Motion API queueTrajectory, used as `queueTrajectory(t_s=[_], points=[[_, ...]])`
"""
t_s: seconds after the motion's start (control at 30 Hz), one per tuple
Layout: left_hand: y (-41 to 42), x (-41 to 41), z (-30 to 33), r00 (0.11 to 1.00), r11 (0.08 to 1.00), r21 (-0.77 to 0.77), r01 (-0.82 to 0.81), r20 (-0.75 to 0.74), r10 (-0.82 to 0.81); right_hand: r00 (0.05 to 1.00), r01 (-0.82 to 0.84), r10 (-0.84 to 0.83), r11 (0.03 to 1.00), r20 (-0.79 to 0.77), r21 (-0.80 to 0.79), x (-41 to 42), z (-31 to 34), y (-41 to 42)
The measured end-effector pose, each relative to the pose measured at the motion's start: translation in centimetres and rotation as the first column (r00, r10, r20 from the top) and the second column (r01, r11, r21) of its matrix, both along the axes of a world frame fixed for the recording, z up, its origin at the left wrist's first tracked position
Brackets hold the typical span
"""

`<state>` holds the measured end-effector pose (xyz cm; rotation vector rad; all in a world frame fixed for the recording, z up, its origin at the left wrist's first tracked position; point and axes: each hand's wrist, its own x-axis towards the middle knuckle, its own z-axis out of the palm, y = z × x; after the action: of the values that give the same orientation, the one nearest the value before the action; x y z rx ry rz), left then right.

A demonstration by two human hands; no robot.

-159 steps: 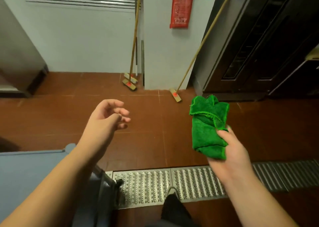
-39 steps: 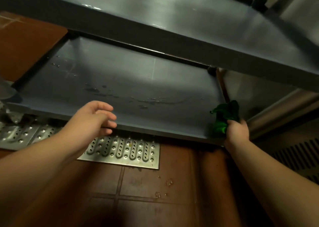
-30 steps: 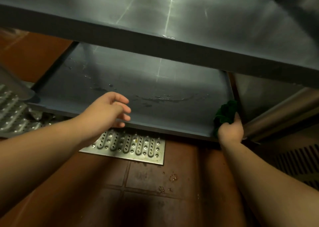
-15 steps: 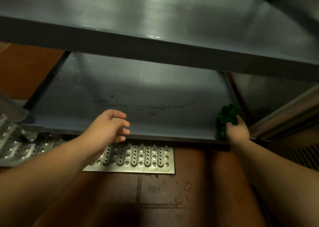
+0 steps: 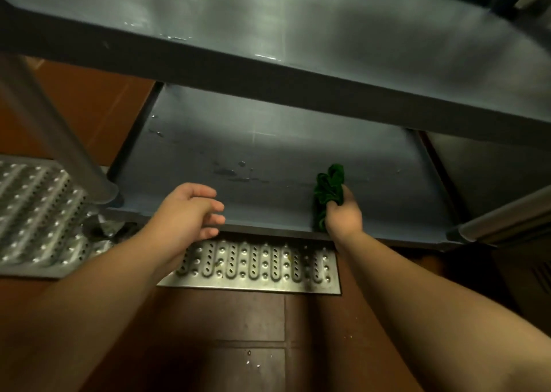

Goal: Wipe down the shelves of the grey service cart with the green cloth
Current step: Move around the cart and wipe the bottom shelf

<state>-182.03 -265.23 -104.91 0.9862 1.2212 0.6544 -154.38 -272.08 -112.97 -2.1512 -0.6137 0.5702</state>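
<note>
Looking down at a grey service cart (image 5: 298, 48) with two shelves in view; upper shelf (image 5: 343, 33) wide across the top, shiny, with a few wet glints near its front edge; lower shelf (image 5: 268, 159) under it, dull grey, with dark wet spots (image 5: 226, 172) and small drops near the middle.

Right hand (image 5: 343, 215) at about 3 o'clock from the middle of the view, at the front lip of the lower shelf; grip clamped, fingers curled tight round the green cloth (image 5: 328, 188); cloth bunched up, sticking out past the fingers toward 12 o'clock, touching the lower shelf just inside the front edge, right of the wet spots.

Left hand (image 5: 190, 209) at about 9 o'clock from the cloth, well apart from it; grip apart, fingers loose and a little bent, holding nothing; fingertips over the front edge of the lower shelf; hard to tell if touching it.

Round grey cart leg (image 5: 59, 141) slanting down at 9 o'clock to the near left corner of the lower shelf.

Metal drain grate (image 5: 256, 266) with rows of holes in the floor, just under the front edge of the shelf; more grate at far 9 o'clock; brown floor tiles (image 5: 226, 317) at 6 o'clock, with a few small white specks.
</note>
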Motion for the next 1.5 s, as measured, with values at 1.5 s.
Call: queueTrajectory(t_s=[1.5], points=[[-0.2, -0.4, 0.3, 0.997, 0.996, 0.06, -0.065, -0.044, 0.068, 0.974, -0.224, 0.225, 0.973, 0.022, -0.052, -8.2, 2.1, 4.4]])
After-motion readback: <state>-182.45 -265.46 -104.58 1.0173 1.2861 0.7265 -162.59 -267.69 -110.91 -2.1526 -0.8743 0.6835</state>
